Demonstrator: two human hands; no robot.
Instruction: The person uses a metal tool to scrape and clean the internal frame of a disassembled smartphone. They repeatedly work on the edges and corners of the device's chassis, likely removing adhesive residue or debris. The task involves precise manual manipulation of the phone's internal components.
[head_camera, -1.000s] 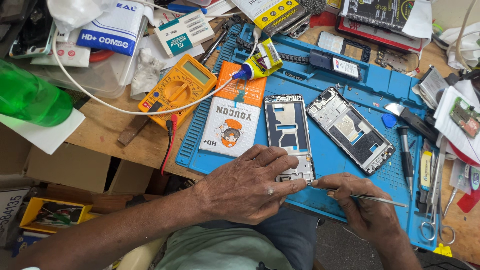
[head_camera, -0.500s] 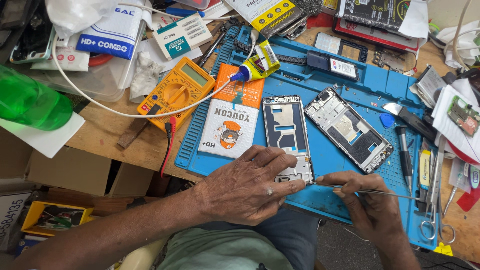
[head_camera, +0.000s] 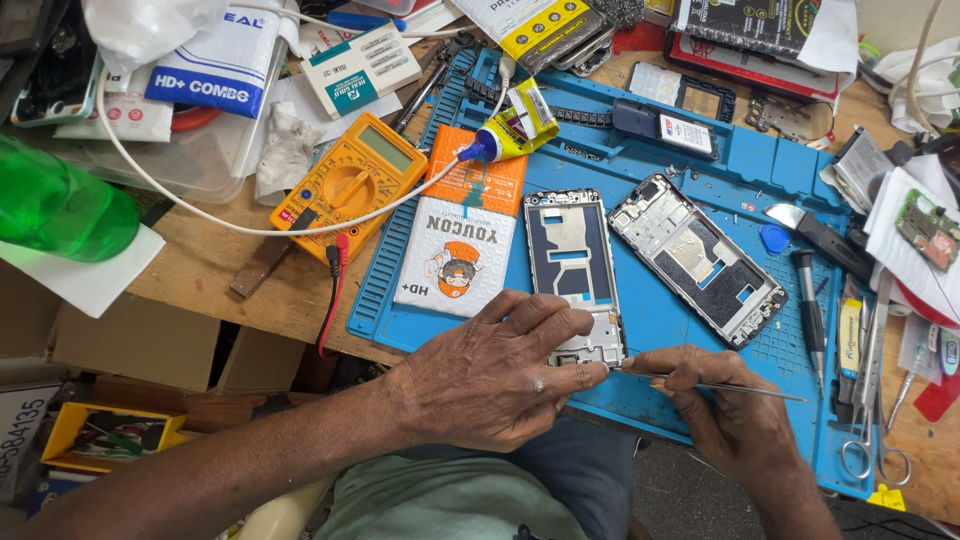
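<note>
Both hands are working at the near phone frame (head_camera: 575, 275) — my left hand (head_camera: 495, 370) pinning it, my right hand (head_camera: 725, 405) pinching tweezers (head_camera: 720, 385) on the blue mat (head_camera: 650, 310).

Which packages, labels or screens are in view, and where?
Orange-and-white flat pack: on the blue mat, left of the phone frame.
Blue-and-white pouch: top left.
White box, teal label: top centre-left.
Yellow-and-black pack: top centre.
Orange multimeter, grey screen: left of the mat.
</note>
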